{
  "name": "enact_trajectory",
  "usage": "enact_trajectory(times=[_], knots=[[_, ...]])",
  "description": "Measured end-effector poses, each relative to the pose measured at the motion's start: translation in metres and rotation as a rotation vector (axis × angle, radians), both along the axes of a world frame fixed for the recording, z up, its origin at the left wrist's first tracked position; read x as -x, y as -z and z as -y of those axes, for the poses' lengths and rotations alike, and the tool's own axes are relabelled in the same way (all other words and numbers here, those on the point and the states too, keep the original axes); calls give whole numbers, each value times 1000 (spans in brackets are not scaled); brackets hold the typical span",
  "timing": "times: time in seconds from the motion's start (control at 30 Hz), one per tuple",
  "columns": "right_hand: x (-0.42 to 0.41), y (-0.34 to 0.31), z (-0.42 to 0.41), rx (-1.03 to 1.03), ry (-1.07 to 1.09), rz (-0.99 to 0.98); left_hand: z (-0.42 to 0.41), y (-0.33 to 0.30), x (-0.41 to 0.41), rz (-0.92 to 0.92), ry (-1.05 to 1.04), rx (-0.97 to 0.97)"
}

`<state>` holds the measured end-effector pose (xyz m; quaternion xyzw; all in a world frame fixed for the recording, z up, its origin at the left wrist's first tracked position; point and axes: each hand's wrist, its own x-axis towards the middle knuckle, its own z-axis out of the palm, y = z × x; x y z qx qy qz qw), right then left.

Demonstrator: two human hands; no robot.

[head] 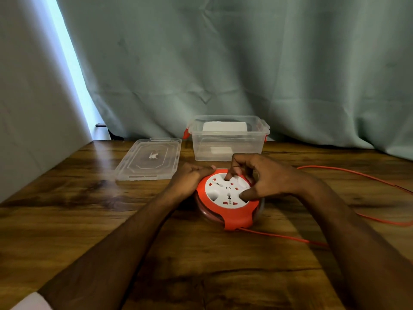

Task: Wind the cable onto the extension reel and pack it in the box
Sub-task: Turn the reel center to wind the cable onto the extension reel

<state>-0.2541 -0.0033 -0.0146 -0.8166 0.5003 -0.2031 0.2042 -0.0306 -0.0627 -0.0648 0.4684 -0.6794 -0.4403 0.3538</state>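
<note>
Centrally, reel (228, 199) between hands, right hand (266, 180) fingertips on top (left hand (190, 177) beside)

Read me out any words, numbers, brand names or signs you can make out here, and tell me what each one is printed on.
No text can be read anywhere in this view.
Extension reel: only red marks and a small ring symbol on the white socket face; no legible lettering.
Lid: a pale raised mark in the middle, too blurred to read.
Box: white patches like labels show through the clear wall; no print can be made out.
</note>
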Motion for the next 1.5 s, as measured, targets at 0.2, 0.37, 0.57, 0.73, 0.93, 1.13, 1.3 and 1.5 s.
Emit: enact_trajectory(times=[0.2,0.37,0.57,0.73,0.93,1.13,1.3,1.5], knots=[[-4,-4,-4,42,34,-56,-1,-1,0,-22,-8,-15],[-15,-1,-9,147,79,-153,1,0,0,-22,-25,-21],[-25,-1,-10,173,167,-217,4,2,-1,-10,-39,-18],[-35,0,-12,180,233,-208,4,1,0,4,-36,-4],[-46,6,-8,237,161,-237,4,-1,1,7,-37,24],[-33,-7,-13,286,134,-150,5,2,0,8,-33,19],[-11,-13,-10,47,37,-131,4,1,1,13,-29,10],[-8,-7,-6,-9,20,-68,3,-1,1,34,-30,11]])
